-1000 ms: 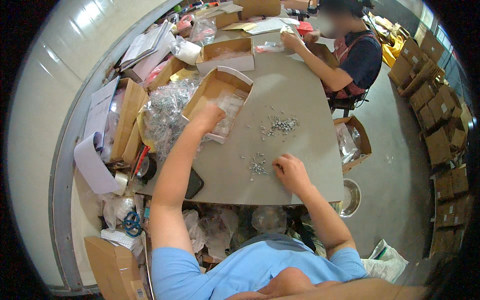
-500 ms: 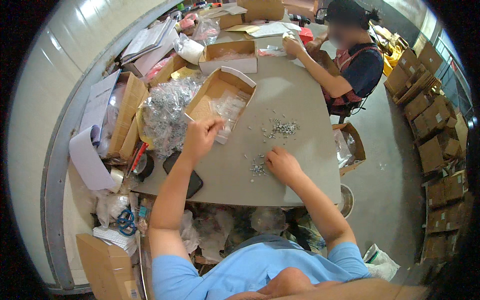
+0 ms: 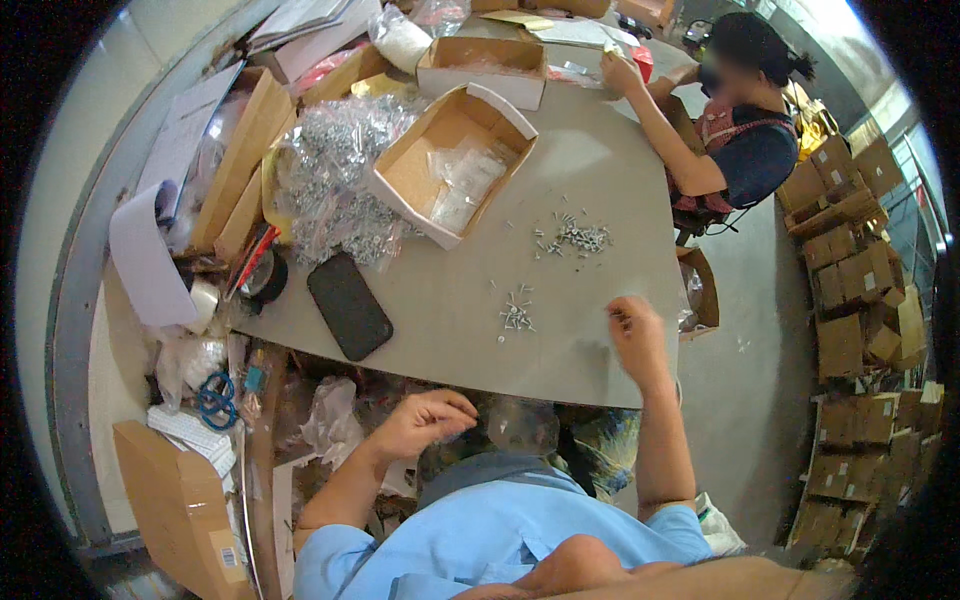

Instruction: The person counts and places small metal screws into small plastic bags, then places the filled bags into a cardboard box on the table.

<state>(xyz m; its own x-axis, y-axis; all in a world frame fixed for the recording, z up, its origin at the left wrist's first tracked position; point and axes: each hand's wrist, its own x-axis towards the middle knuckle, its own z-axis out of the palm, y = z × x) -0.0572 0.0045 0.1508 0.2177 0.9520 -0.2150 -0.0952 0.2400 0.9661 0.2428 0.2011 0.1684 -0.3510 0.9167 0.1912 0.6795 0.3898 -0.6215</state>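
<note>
Metal screws (image 3: 517, 318) look light, rigid; grip shanks. Left hand (image 3: 425, 422) and right hand (image 3: 637, 335) curl; whether pinching anything, unclear.

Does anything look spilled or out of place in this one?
Slightly: small metal pieces lie loose on the tabletop in two groups, with strays around them, though that may be deliberate. At far left, a white sheet hangs curled. No damage is evident.

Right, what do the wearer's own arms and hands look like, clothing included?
The left hand and right hand are ungloved, the forearms bare, with no watch or bracelet showing. The shirt is light blue with short sleeves. Blur leaves rings uncertain.
</note>
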